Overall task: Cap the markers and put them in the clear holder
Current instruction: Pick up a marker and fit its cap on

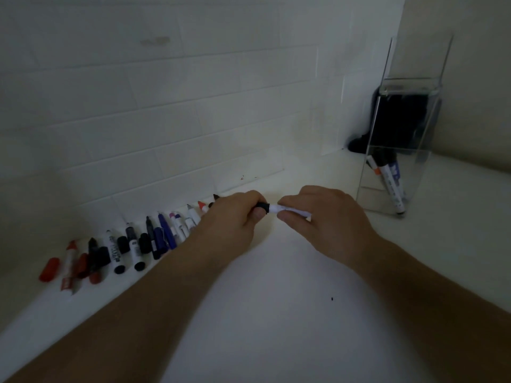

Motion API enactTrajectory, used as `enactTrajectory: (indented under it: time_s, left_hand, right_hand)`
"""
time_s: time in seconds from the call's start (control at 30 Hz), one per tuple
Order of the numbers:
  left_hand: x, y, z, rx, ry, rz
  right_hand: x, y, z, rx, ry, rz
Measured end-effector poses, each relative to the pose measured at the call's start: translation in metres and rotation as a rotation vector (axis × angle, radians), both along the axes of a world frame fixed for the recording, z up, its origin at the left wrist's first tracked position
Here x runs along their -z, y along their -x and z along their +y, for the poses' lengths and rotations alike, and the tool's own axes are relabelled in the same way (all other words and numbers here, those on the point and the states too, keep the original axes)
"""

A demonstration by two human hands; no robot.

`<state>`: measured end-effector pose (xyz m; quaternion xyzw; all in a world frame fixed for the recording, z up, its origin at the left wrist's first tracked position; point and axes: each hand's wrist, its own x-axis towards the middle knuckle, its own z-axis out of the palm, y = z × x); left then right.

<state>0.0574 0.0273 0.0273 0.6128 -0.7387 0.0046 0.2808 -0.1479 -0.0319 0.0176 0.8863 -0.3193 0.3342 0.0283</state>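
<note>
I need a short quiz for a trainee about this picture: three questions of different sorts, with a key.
1. True or false: the left hand holds a black cap.
2. Which hand holds the white marker? A left, B right.
3. Fill in: the clear holder stands to the ___ of both hands.

Key: 1 true. 2 B, the right hand. 3 right; it already holds markers, while the loose markers lie in a row by the wall.

A row of markers [132, 244] is laid along the wall [166, 106] at left; the holder [398, 150] is stood at right, with markers inside.
</note>
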Motion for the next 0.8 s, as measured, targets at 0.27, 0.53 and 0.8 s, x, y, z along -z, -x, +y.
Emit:
enactTrajectory:
  time_s: [0.27,0.53,0.8]
  left_hand:
    - [-0.004,0.005,0.003,0.02,0.066,0.022]
    - [0.003,0.019,0.0,0.014,0.12,0.189]
    - [0.009,0.019,0.004,0.117,0.148,0.308]
  right_hand:
    - [0.008,-0.004,-0.004,-0.023,-0.065,-0.025]
    - [-0.008,-0.003,0.006,0.079,0.096,0.126]
    - [-0.085,0.031,0.0,0.221,-0.008,-0.481]
